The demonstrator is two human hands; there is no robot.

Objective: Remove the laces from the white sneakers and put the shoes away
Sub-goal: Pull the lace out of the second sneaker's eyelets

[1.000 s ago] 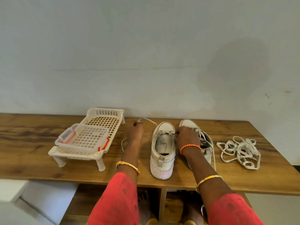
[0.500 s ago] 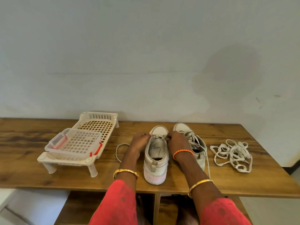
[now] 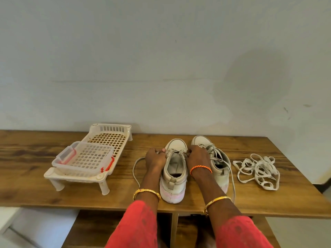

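Two hands at one sneaker [image 3: 174,169], heel toward the body: left hand [image 3: 155,159] curled at its outer side, apparently pinching the lace [image 3: 137,169] that trails down the worktop [image 3: 250,199], right hand [image 3: 197,156] curled at the opposite eyelets, probably bracing. Just beyond the right fingers, second sneaker [image 3: 217,163], laced. Farther right, loose lace pile [image 3: 258,170]; left, rack [image 3: 89,156], likely for storage.

Both forearms reach forward, side by side. Left hand [image 3: 155,159] fingers curled, pinching at fingertips. Right hand [image 3: 197,157] curled likewise, knuckles up, thumb hidden.
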